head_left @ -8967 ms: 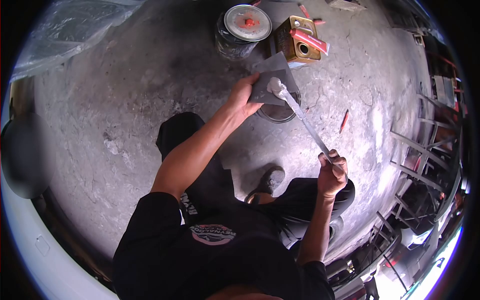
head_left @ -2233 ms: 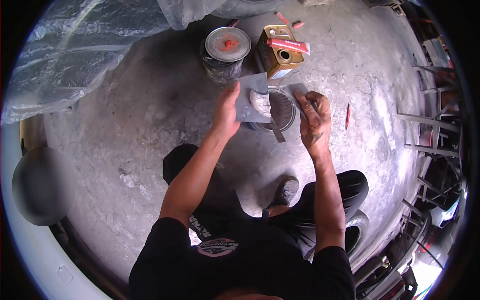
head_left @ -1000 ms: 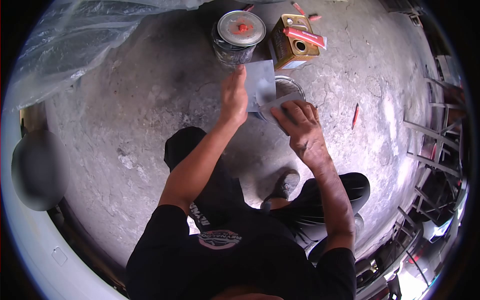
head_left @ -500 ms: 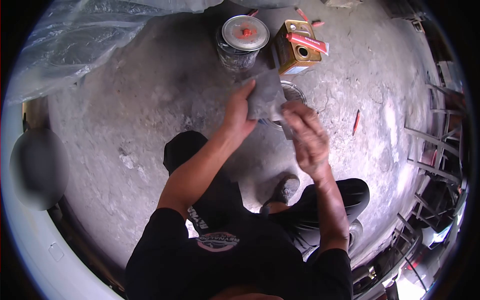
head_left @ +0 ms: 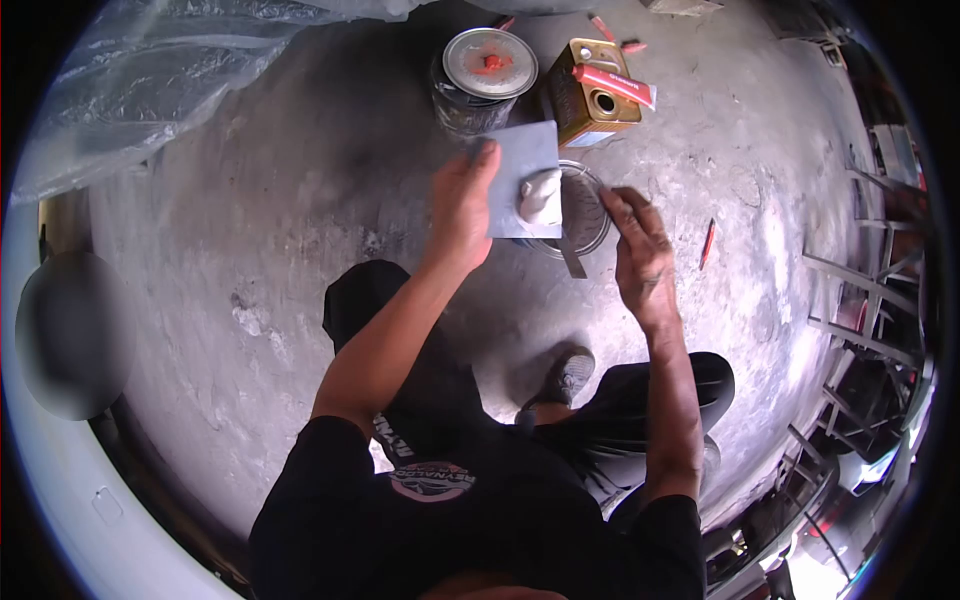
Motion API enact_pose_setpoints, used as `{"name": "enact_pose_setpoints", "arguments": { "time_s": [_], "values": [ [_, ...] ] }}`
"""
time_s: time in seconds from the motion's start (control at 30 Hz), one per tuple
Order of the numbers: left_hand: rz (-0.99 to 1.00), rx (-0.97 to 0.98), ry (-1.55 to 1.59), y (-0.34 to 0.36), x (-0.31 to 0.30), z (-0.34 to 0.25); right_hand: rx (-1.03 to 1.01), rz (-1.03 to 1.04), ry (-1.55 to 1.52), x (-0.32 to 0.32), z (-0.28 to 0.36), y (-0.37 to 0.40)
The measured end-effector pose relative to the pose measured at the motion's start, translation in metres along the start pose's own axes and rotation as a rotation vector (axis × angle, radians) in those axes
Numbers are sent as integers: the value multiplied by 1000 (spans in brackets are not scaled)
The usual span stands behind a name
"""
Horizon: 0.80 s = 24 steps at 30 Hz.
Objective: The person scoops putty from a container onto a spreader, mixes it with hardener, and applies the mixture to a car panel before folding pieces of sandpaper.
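My left hand (head_left: pixel 463 205) grips a flat grey plate (head_left: pixel 510 165) by its left edge, thumb on top. A lump of white paste (head_left: pixel 541 198) sits on the plate's right part. Below the plate is a round open can (head_left: pixel 602 235), partly hidden by it. A flat dark strip (head_left: pixel 573 258) sticks out over the can's near rim. My right hand (head_left: pixel 643 245) is at the can's right rim, its thumb and fingers closed together. Whatever they pinch, if anything, cannot be made out.
A lidded can (head_left: pixel 465 70) with red paint on its lid stands ahead. Beside it, a rectangular tin (head_left: pixel 575 110) carries a red tube (head_left: pixel 615 86). A red pen-like object (head_left: pixel 708 244) lies on the floor. Plastic sheeting (head_left: pixel 170 80) hangs left; metal frames (head_left: pixel 865 285) stand right.
My right hand has moved right, from the plate to the can's rim. The plate has turned more level and squarely into view, showing the white lump clearly.
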<state>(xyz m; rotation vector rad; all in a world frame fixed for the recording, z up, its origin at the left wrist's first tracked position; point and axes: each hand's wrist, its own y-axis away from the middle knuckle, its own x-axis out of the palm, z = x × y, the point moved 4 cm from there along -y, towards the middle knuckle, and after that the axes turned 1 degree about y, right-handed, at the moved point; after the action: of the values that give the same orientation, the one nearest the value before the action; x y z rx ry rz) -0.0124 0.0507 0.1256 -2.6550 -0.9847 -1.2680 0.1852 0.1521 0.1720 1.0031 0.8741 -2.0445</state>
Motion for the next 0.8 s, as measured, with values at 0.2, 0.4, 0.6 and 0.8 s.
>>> {"name": "enact_pose_setpoints", "arguments": {
  "time_s": [0.2, 0.4, 0.6, 0.8],
  "values": [
    [59, 84, -527, -13, -21, 22, -245, 77, 130, 13, 47, -35],
    [-165, 66, -292, -17, -35, 34, -272, 165, 168, 27, 50, 2],
    [-209, 68, -239, -18, -25, 21, -257, 210, 171, 18, 30, 13],
    [-159, -29, -72, -23, -24, 3, -2, -56, -492, -11, 16, 7]
  ]
}}
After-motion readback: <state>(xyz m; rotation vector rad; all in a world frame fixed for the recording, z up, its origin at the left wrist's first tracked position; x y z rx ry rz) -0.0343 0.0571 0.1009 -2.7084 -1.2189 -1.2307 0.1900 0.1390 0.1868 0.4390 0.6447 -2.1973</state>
